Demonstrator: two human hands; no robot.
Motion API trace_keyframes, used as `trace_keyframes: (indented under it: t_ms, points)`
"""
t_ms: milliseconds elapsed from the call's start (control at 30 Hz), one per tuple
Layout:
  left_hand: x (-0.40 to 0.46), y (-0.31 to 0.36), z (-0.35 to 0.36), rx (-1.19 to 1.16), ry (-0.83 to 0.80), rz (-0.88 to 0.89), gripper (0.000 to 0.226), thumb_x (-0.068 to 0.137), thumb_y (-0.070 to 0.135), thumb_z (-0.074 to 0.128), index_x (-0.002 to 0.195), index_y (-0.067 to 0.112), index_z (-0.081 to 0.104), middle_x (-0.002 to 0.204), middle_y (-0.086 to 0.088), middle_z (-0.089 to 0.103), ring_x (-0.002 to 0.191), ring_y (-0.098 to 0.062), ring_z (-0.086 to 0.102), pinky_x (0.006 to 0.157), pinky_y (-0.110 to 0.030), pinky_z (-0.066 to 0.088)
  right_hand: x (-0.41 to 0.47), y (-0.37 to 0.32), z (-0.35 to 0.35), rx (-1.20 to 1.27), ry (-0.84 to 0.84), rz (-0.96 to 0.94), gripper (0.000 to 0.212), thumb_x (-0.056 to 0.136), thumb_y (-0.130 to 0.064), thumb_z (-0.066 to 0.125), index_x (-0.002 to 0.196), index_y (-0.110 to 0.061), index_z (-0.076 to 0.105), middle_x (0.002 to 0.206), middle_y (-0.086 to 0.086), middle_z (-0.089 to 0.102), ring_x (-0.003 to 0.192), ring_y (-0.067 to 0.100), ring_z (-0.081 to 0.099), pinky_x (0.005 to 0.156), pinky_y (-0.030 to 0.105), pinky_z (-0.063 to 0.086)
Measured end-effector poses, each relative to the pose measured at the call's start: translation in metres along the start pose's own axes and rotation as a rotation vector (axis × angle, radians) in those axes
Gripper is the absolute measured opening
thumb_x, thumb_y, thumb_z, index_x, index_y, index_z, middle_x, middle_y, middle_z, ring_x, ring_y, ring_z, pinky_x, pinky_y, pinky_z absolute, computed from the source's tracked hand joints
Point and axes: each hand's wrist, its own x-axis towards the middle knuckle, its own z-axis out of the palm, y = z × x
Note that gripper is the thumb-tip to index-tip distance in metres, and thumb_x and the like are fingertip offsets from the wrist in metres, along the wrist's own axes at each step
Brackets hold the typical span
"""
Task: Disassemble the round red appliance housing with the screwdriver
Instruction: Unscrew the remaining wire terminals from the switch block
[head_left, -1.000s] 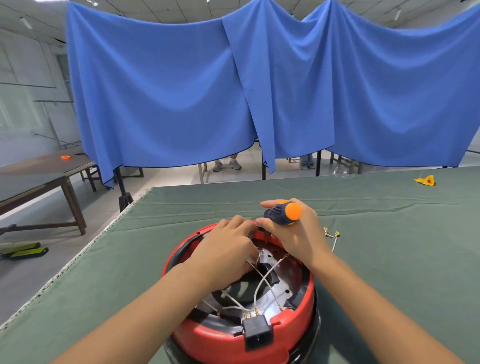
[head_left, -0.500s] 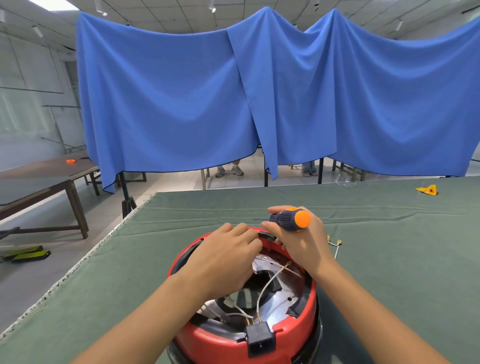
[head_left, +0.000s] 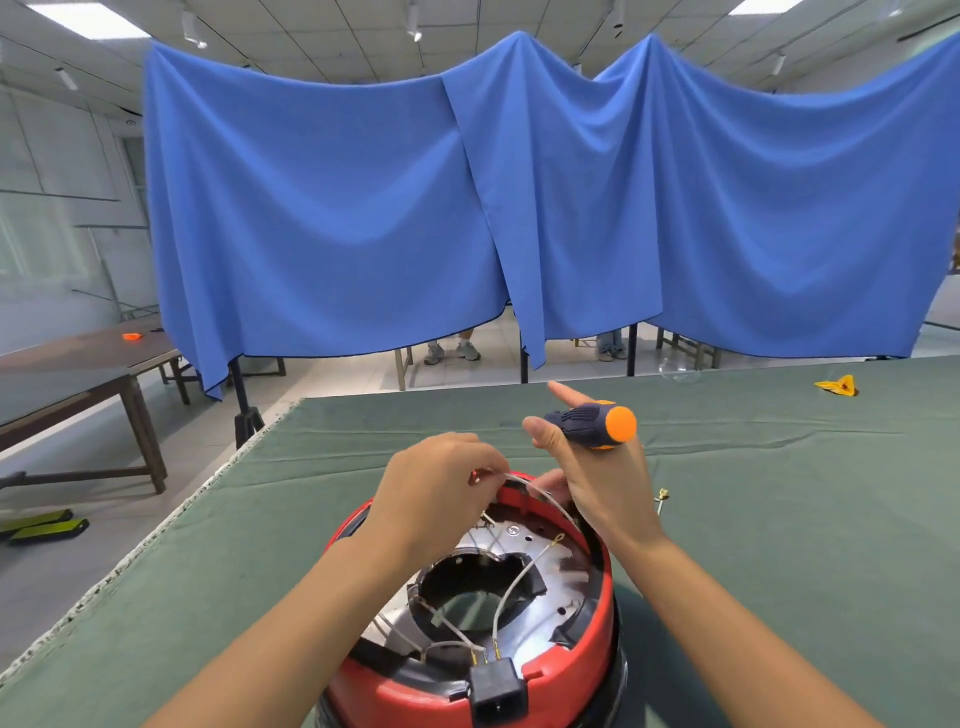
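housing: red housing (head_left: 550, 675) sits open side up at the near edge of the table (head_left: 779, 519), wires (head_left: 511, 587) loose inside.
left hand: left hand (head_left: 441, 493) has its fingers clamped on a white wire above the far rim.
right hand: right hand (head_left: 597, 483) carries the screwdriver (head_left: 592, 426) in the crook of thumb and forefinger, both sticking out straight; lower fingers meet the same wire.
advice: draw the wire out slowly, keep its terminals from snagging, keep the blade pointed away.
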Motion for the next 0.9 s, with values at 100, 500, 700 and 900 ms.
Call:
trace_keyframes:
  t_ms: [100, 500, 700, 900]
  points:
    - [0.006, -0.005, 0.007, -0.167, 0.032, -0.098, 0.008, 0.085, 0.027, 0.067, 0.086, 0.027, 0.074, 0.078, 0.014, 0.061, 0.073, -0.008, 0.057, 0.070, -0.031, 0.047, 0.003, -0.004, -0.001, -0.020, -0.123, -0.071, 0.023, 0.081, -0.010, 0.076, 0.098, -0.023, 0.068, 0.089, 0.002, 0.068, 0.065, 0.017, 0.068, 0.060, 0.031, 0.055]
    - [0.003, -0.017, 0.012, -0.354, 0.197, -0.055, 0.006, 0.081, 0.018, 0.072, 0.085, 0.022, 0.074, 0.090, 0.011, 0.062, 0.076, -0.010, 0.059, 0.067, -0.039, 0.052, -0.005, -0.004, 0.009, -0.160, -0.270, -0.260, 0.022, 0.075, 0.011, 0.072, 0.084, -0.009, 0.069, 0.082, 0.002, 0.070, 0.076, 0.017, 0.065, 0.070, 0.029, 0.054]
    - [-0.001, -0.014, 0.015, -0.399, 0.194, -0.111, 0.009, 0.082, 0.020, 0.071, 0.088, 0.026, 0.072, 0.100, 0.013, 0.059, 0.083, -0.010, 0.059, 0.073, -0.042, 0.051, -0.007, -0.006, 0.020, 0.017, -0.189, -0.121, 0.028, 0.076, 0.020, 0.063, 0.079, -0.007, 0.067, 0.071, 0.008, 0.064, 0.059, 0.016, 0.058, 0.058, 0.028, 0.052]
    - [-0.004, -0.015, 0.015, -0.314, 0.195, -0.222, 0.049, 0.085, 0.023, 0.061, 0.131, 0.034, 0.046, 0.116, 0.016, 0.053, 0.085, -0.006, 0.056, 0.079, -0.036, 0.048, -0.006, -0.003, 0.015, -0.026, -0.073, -0.187, 0.021, 0.081, 0.016, 0.063, 0.085, -0.005, 0.065, 0.069, 0.001, 0.061, 0.056, 0.013, 0.059, 0.056, 0.020, 0.051]
